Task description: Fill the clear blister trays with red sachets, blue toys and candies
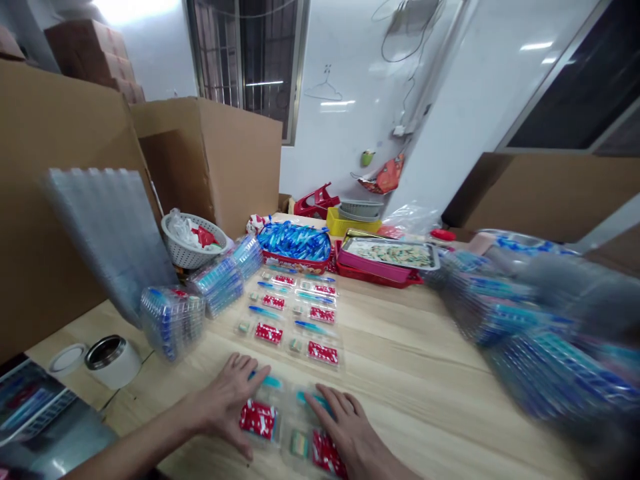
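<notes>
My left hand (227,400) rests with fingers spread on the left side of a clear plastic blister tray (293,427) at the near table edge. My right hand (350,430) lies flat on the right side of that tray, fingers apart. The tray holds red packets, blue pens and small erasers. A longer filled blister sheet (293,313) lies just beyond it on the wooden table (400,360).
Stacks of filled clear trays (173,320) stand at the left, blurred stacks (525,320) at the right. A white basket (193,243), a bin of blue pens (295,243), a red tray (387,260), a white cup (113,360) and cardboard boxes (215,153) surround the work area.
</notes>
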Action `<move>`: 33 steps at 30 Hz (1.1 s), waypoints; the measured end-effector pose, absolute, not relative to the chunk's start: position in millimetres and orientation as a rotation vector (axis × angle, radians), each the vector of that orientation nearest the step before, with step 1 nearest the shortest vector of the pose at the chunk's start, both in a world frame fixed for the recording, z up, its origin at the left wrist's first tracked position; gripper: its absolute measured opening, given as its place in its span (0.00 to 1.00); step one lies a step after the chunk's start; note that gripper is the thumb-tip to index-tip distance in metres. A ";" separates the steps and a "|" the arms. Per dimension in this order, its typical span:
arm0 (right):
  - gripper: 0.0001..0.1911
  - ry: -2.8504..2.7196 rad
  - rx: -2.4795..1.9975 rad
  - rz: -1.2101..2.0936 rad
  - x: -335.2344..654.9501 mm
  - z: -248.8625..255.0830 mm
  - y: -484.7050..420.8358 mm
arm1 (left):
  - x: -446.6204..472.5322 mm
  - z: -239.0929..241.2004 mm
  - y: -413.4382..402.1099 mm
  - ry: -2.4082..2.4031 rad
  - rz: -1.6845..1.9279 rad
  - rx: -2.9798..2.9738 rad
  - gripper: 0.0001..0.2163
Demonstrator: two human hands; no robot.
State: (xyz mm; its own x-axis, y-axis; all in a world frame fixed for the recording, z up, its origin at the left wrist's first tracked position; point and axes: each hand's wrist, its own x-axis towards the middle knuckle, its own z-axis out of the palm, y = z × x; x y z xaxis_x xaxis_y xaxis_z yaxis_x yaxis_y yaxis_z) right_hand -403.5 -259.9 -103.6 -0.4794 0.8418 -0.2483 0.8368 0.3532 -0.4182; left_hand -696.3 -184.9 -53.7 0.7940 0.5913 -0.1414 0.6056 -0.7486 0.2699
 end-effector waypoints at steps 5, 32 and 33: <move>0.56 -2.556 -1.537 0.668 -379.1 -94.6 -249.8 | -682.7 -52.4 -158.5 0.974 0.044 2.641 0.53; 0.63 -2.415 -1.640 0.421 -380.3 -53.8 -138.0 | -661.3 -39.9 -43.4 1.076 -0.002 2.743 0.54; 0.63 -2.390 -1.652 0.383 -378.5 -49.0 -128.6 | -656.6 -35.7 -32.6 1.102 0.013 2.758 0.54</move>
State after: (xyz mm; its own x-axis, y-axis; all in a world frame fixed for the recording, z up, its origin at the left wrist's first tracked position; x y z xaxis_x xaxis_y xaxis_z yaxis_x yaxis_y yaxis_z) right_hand -378.5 -128.6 -49.0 -0.3494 0.9366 0.0253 0.8818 0.3379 -0.3290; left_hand -656.6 -32.6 -35.7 0.7264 0.6851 -0.0551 0.6835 -0.7117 0.1620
